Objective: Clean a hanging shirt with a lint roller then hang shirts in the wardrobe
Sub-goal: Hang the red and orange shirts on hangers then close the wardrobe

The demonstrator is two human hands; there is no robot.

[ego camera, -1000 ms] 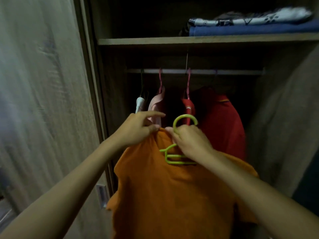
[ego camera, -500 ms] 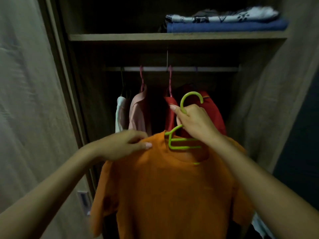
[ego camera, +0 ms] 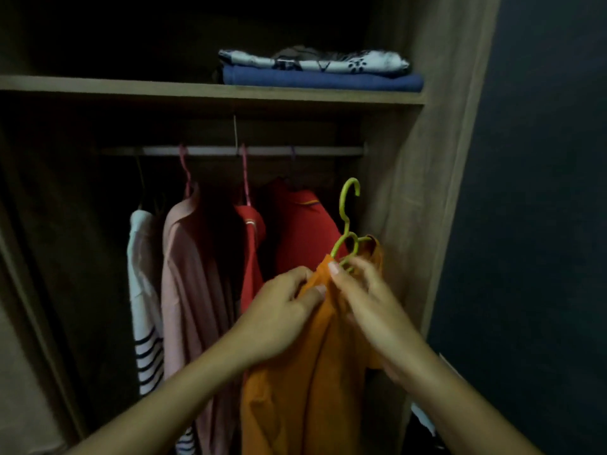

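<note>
My left hand (ego camera: pixel 282 310): clenched on a fold of the orange cotton T-shirt (ego camera: pixel 295 382) just below its collar, thumb and fingers pinching the cloth.
My right hand (ego camera: pixel 364 293): grasping the shirt's neck together with the lower part of the lime-green plastic hanger (ego camera: pixel 348 221); my fingertips (ego camera: pixel 334 267) press on the collar edge.
Orange T-shirt: held in front of the open wardrobe, at its right end, draping down between my forearms, turned side-on and bunched at the shoulder.
Green hanger: inside the shirt's neck, hook upright and free, below the metal clothes rail (ego camera: pixel 230 151) and not on it.
Rail: carries a red polo shirt (ego camera: pixel 305 224), a second red garment (ego camera: pixel 251 254), a pale pink shirt (ego camera: pixel 193 284) and a white top with dark stripes (ego camera: pixel 146 323), left of my hands.
Wooden shelf (ego camera: pixel 197 90) above: bears a folded blue cloth (ego camera: pixel 322 81) with a white patterned cloth (ego camera: pixel 315 60) lying on it.
Wardrobe side panel (ego camera: pixel 437 159): just right of the hanger.
</note>
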